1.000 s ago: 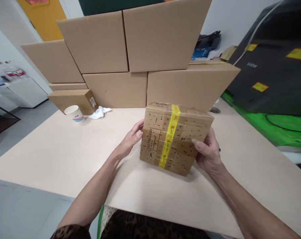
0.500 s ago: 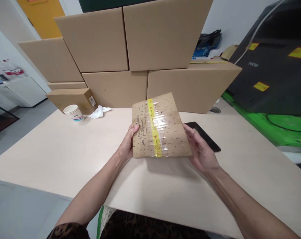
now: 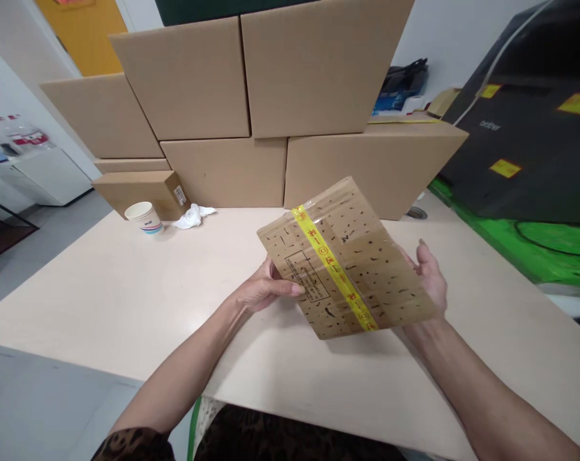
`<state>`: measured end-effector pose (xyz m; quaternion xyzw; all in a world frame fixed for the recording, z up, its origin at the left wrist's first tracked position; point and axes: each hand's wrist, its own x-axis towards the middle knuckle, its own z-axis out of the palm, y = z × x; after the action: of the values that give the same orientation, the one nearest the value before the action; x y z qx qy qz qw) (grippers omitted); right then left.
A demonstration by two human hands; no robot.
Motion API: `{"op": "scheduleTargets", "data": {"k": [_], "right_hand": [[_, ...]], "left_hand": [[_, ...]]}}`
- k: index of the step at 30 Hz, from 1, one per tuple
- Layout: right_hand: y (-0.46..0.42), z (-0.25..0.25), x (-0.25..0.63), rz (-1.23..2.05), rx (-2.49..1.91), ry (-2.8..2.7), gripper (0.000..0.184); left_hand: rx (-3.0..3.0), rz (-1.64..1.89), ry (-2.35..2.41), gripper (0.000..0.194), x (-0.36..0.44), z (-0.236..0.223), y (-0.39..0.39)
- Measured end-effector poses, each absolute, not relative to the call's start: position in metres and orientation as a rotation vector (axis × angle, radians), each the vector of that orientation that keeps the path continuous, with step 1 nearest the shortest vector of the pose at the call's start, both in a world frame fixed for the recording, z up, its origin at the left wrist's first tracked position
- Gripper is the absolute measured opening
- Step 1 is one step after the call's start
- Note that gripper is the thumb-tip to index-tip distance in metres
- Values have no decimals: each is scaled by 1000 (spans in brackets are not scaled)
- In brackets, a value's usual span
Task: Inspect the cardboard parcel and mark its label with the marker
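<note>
A flat cardboard box (image 3: 347, 256) with dark speckles, a printed label frame and a strip of yellow tape is held tilted above the table. My left hand (image 3: 271, 288) is closed on its left edge, thumb pressed on the speckled face and the other fingers mostly hidden behind. At the box's right side, my right hand (image 3: 431, 282) is open, with its thumb and fingers stretched upward. Part of that hand is covered by the box, so how far it touches cannot be made out.
Large plain cartons (image 3: 223, 173) are stacked along the table's back. On the left stand a paper cup (image 3: 145, 218), a crumpled white tissue (image 3: 194, 216) and a smaller brown box (image 3: 136, 189). A dark machine (image 3: 525, 128) rises at the right over a green surface (image 3: 559, 250).
The box has turned, its tape now slanting down to the right, and it has come nearer. My right hand has moved right and opened. A black flat object is now hidden.
</note>
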<state>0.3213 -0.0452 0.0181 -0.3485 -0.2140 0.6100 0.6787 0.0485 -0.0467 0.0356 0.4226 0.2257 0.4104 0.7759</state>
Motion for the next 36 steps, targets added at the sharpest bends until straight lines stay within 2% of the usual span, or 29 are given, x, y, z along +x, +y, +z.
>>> {"op": "scheduleTargets", "data": {"k": [4,7,13,18,22,25,27,30,36], "right_hand": [[-48,27,311,1302,-792,-298,47],[-53,25,296,1314,-749,-427,42],[-65,7,274,1424,-826,-717,62],[-60,6,283,1363,-895,-677,45],[-53,18,300,1241,-836,-659,28],[-52,24,309,1171,-839,-708,28],[-53,25,310,1143,-844,-804,37],[-55,23,309,1101,-825,-966,50],[-57,20,311,1019,-780,-1261,76]], "left_hand": [[838,1006,581,78,54,31,-48],[747,1159,611,83,57,28,-47],[750,1301,596,104,68,20,-47],[838,1253,570,110,71,16,-52],[747,1370,707,119,54,27,-45],[764,1389,792,125,38,36,-37],[820,1309,808,122,33,38,-33],[925,1197,742,108,34,37,-33],[945,1165,621,83,36,32,-33]]}}
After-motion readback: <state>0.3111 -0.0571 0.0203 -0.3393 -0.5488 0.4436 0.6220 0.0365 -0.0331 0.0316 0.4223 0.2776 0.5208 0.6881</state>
